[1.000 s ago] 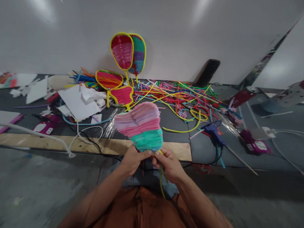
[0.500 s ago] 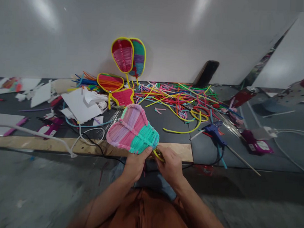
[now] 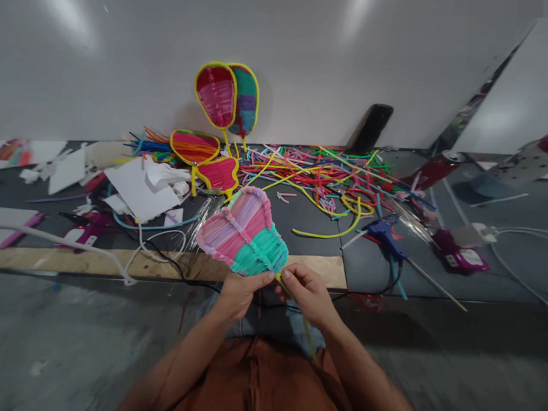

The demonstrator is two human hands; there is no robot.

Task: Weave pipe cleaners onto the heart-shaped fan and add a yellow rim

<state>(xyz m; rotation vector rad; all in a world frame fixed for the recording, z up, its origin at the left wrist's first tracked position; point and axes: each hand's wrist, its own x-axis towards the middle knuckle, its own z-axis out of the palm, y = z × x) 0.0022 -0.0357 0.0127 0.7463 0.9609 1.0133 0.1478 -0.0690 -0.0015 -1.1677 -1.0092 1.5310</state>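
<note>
A heart-topped fan (image 3: 250, 234) made of pink, lilac and turquoise pipe cleaners tilts over the table's front edge. My left hand (image 3: 238, 295) is closed around its narrow lower end, thumb on top. Right beside it, my right hand (image 3: 310, 295) pinches a yellow pipe cleaner (image 3: 309, 340) where it meets the fan's base. The yellow strand's loose end hangs below toward my lap. Some fingers of both hands are hidden beneath the work.
Two yellow-rimmed fans (image 3: 216, 95) lean on the white wall. Loose pipe cleaners (image 3: 302, 170) lie heaped at the back, near a phone (image 3: 372, 128). On the right are a blue glue gun (image 3: 385, 233) and a red can (image 3: 439, 168); paper (image 3: 142, 189) and a white cable (image 3: 97, 247) lie left.
My right hand has shifted from a fuller grip to a fingertip pinch at the fan's base. The yellow strand now hangs downward. The fan has tilted slightly.
</note>
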